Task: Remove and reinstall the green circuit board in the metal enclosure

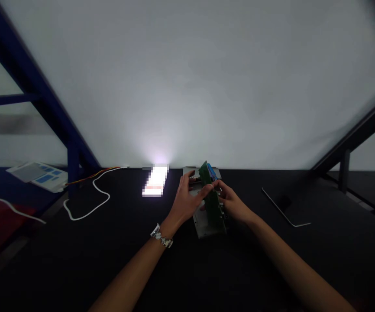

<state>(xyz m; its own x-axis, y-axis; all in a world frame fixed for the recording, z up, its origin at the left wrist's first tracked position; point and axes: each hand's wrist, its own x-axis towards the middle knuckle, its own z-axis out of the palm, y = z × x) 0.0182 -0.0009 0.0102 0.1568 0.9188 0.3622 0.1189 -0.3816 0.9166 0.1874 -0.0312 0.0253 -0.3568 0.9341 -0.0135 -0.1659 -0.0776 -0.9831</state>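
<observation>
A green circuit board [212, 206] stands tilted on its edge over a grey metal plate [203, 225], with blue and silver parts on its right face. My left hand [189, 195] is at the board's left side, its thumb against the green face and its fingers curled near the top of the plate. From the right, my right hand [233, 203] grips the board's edge, thumb and fingers closed about it. Some of the right fingers are hidden behind the board. A metal bracelet or watch [161, 237] is on my left wrist.
A bright, pixelated glowing rectangle [156, 181] lies left of the plate. Farther left are a white cable [101, 203] and a white panel with blue patches [41, 175]. A bent metal rod [280, 211] lies on the right of the black table [207, 277]. Blue frame bars [41, 104] rise at the left.
</observation>
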